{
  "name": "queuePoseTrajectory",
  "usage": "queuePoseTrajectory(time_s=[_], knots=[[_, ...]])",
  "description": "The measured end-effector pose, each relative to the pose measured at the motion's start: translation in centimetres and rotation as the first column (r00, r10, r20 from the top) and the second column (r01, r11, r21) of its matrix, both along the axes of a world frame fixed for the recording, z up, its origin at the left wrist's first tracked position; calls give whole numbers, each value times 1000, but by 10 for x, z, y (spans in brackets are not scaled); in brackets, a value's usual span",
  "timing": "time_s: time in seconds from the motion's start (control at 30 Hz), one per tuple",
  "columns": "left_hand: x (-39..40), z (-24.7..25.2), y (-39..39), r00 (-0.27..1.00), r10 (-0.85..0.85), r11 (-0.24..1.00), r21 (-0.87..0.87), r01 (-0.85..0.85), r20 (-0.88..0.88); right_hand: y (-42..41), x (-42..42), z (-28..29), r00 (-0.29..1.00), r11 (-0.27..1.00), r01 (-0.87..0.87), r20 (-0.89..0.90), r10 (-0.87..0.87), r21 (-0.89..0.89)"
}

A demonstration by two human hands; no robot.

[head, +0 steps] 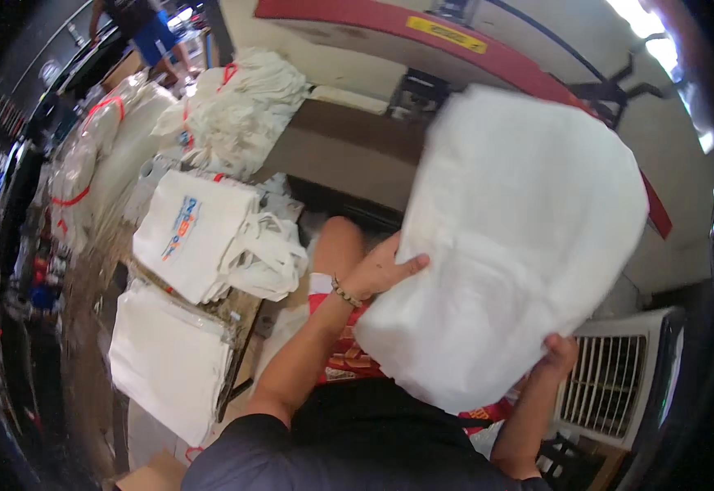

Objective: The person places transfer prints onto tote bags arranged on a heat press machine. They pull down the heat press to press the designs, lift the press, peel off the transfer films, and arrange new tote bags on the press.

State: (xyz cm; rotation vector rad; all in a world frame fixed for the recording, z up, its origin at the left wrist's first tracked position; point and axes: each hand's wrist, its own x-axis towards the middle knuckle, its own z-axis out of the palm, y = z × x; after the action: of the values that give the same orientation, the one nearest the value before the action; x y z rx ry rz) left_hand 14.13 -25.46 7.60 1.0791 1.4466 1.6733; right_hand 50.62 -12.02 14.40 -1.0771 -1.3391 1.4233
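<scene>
A large white bag or sheet (516, 233), slightly blurred, is raised over my lap between both hands. My left hand (387, 267) grips its left edge, thumb on the near face and fingers partly hidden behind it. At the lower right edge, my right hand (559, 355) pinches the material. To the left lies a stack of white fabric bags (191, 227) with coloured print and looped handles. In front of that, nearer me, rests a pile of plain white bags or sheets (166, 362), overhanging the worktable's edge.
Bundles of white bags (252, 104) tied with red cord and clear plastic-wrapped bundles (99, 141) fill the far left. A dark brown tabletop (344, 153) stands ahead, below a red-edged board (357, 24). A slatted grille unit (608, 380) is at my right. Another person (148, 37) stands far left.
</scene>
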Motion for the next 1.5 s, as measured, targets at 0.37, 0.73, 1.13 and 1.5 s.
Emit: queuePoseTrajectory(time_s=[0.37,0.73,1.13,1.5], knots=[[-55,-52,36,773,317,817,-255,-517,-550,59,-115,-91,960,865,-219,58,274,-452],[-119,-94,-16,872,269,747,-483,-456,-409,67,-88,-55,983,906,-109,90,159,-408],[-337,-82,-15,779,470,756,-266,-598,-415,53,-1,30,972,957,231,95,-217,-175],[-256,-37,28,739,184,878,-230,-420,-648,33,7,19,975,956,220,72,-210,-192]])
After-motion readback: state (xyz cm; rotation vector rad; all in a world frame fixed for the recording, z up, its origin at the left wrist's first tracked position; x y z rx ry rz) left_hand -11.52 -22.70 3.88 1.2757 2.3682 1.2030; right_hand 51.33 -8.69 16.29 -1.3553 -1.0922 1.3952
